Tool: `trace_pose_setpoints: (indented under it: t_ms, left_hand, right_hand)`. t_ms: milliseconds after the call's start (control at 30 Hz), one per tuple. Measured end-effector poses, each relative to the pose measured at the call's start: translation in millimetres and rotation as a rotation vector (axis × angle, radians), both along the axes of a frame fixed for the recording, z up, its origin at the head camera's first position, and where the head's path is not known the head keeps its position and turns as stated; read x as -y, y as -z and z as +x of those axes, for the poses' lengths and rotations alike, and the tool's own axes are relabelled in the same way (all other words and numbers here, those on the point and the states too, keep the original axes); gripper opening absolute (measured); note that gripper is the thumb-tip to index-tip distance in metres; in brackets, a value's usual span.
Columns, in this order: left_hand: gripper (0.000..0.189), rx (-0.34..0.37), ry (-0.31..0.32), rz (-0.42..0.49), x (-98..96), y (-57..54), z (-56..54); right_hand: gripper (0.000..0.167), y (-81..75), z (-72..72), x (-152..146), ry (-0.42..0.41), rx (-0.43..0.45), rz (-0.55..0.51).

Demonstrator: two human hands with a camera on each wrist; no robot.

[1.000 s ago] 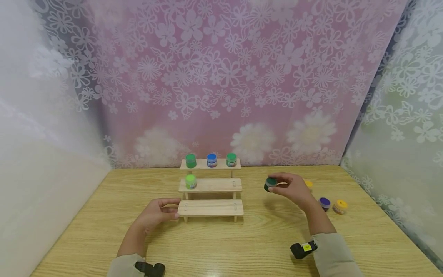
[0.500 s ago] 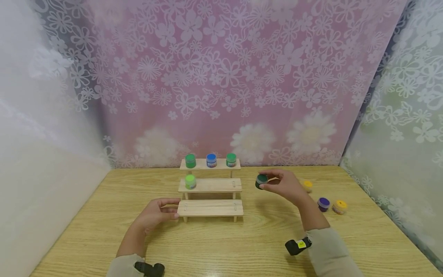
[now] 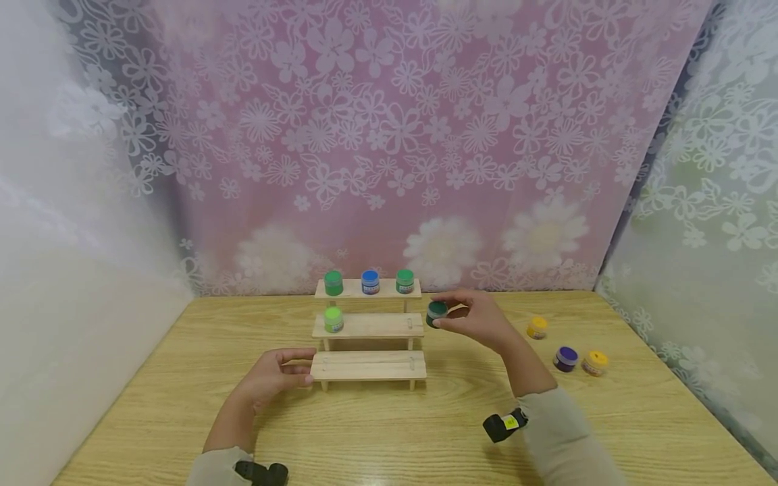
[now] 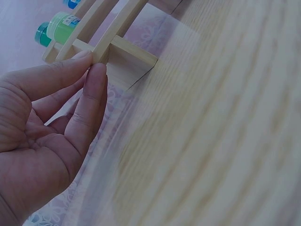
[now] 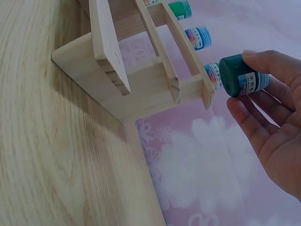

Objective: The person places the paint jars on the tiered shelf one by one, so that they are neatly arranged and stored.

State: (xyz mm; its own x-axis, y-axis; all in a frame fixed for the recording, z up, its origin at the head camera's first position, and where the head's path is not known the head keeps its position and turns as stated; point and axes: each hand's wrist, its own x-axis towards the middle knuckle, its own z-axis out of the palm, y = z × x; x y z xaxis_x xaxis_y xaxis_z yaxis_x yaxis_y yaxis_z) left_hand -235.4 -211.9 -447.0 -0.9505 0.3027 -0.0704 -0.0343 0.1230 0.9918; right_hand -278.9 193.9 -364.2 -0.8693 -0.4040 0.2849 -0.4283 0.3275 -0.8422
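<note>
The right hand [image 3: 477,320] pinches a dark green jar [image 3: 435,314] between thumb and fingers, raised just beyond the right edge of a wooden rack [image 3: 377,325]; the fingertips partly cover it. The left hand [image 3: 272,374] pinches the bottom shelf [image 3: 369,365] at its left edge. Seen from the right wrist, the held jar partly hides another jar [image 5: 212,75]; from the left, a blue jar [image 4: 72,4] is cut off.
</note>
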Motion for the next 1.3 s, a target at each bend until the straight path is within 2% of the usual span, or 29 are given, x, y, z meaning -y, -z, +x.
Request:
trace_pose_setpoints:
  t_ms: [300, 867, 1300]
  left_hand:
    - [0.062, -0.001, 0.0, -0.003, -0.4, -1.0, 0.4]
    - [0.062, 0.004, 0.002, 0.002, 0.1, -1.9, 0.1]
    - [0.062, 0.004, -0.001, -0.001, -0.6, -2.4, 1.8]
  right_hand:
    - [0.043, -5.2, -4.5, 21.7, -0.021, -0.025, 0.04]
    - [0.04, -2.4, -16.1, 57.5, -0.08, -0.039, 0.059]
    - [0.039, 6.7, -22.6, 81.8, -0.029, -0.023, 0.09]
